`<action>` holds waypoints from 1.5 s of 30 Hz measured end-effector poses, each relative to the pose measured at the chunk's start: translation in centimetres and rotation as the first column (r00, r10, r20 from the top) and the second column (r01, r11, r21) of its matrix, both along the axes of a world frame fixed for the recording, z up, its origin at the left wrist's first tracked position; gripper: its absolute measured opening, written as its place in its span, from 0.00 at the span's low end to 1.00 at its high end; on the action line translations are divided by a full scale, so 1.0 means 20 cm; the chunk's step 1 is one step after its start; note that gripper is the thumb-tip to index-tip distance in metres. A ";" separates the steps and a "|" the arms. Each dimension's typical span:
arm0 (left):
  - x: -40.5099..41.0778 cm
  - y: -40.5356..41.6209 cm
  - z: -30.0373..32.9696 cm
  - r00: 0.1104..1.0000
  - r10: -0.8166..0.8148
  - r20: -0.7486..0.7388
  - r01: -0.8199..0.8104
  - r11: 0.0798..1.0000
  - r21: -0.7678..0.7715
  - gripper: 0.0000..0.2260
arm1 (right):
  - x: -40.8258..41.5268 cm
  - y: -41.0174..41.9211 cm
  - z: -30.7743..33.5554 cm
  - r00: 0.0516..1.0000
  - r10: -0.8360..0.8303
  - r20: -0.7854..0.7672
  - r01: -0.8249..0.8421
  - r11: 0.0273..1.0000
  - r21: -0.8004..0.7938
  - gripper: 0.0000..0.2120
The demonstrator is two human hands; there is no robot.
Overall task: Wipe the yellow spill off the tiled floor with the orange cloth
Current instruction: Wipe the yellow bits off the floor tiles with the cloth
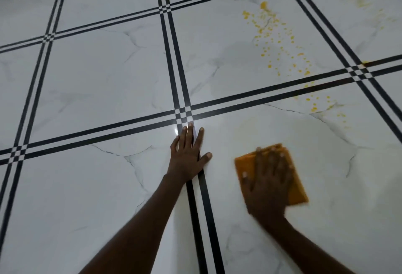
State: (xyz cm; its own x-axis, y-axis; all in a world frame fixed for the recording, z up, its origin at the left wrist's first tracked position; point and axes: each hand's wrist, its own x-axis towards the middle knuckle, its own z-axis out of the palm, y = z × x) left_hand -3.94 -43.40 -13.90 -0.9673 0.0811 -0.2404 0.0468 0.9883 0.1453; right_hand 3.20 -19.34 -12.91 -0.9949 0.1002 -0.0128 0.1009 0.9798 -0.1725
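Most of the spill is still waiting

Right hand is pressing the orange cloth flat, fingers spread, on the tiled floor. Left hand is bracing, empty, fingers splayed. Yellow spill is lying well beyond the cloth, largely unwiped.

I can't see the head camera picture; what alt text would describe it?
A right hand presses a folded orange cloth flat on a white tiled floor. The left hand rests flat beside it. Yellow spill droplets remain farther ahead.
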 end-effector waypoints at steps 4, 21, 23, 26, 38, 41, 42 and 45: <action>-0.02 -0.01 -0.02 1.000 -0.019 0.017 0.019 1.000 0.020 0.37 | -0.46 0.07 -0.04 0.854 0.520 0.027 -0.520 0.854 0.028 0.35; -0.01 -0.03 -0.02 1.000 -0.024 -0.012 0.025 0.999 0.023 0.36 | -1.11 0.17 -0.05 0.954 0.301 -0.011 -0.298 0.950 0.095 0.33; -0.02 -0.02 -0.02 1.000 -0.021 0.004 0.021 0.999 0.026 0.36 | -1.05 0.25 -0.03 0.990 0.120 -0.068 -0.116 0.991 0.065 0.33; -0.02 -0.02 0.00 1.000 -0.007 0.023 0.006 1.000 0.026 0.36 | -0.58 0.20 -0.01 0.986 -0.148 -0.082 0.150 0.989 0.019 0.35; -0.02 0.12 0.02 0.976 0.052 -0.210 -0.037 0.996 0.075 0.36 | -0.76 0.63 -0.06 0.994 -0.066 -0.083 0.070 0.997 0.040 0.34; -0.19 0.40 0.05 0.946 -0.016 -0.324 0.063 0.989 0.137 0.33 | -0.42 0.59 -0.07 0.920 -0.376 -0.110 0.380 0.925 0.020 0.34; -0.27 0.49 0.05 0.943 -0.040 -0.331 0.095 0.984 0.150 0.33 | -0.28 0.52 -0.07 0.910 -0.404 -0.096 0.408 0.913 0.023 0.35; -0.51 0.67 0.05 0.954 -0.051 -0.297 0.099 0.984 0.149 0.35 | 0.02 0.32 -0.06 0.961 -0.274 -0.047 0.276 0.960 0.039 0.37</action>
State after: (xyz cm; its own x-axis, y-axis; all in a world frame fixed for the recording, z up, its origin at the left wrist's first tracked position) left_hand -14.09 -30.07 -12.85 -0.9827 0.1705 0.0721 0.1837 0.9451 0.2703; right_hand 3.57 -12.93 -14.14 -0.9286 0.3693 0.0374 0.3612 0.9221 -0.1387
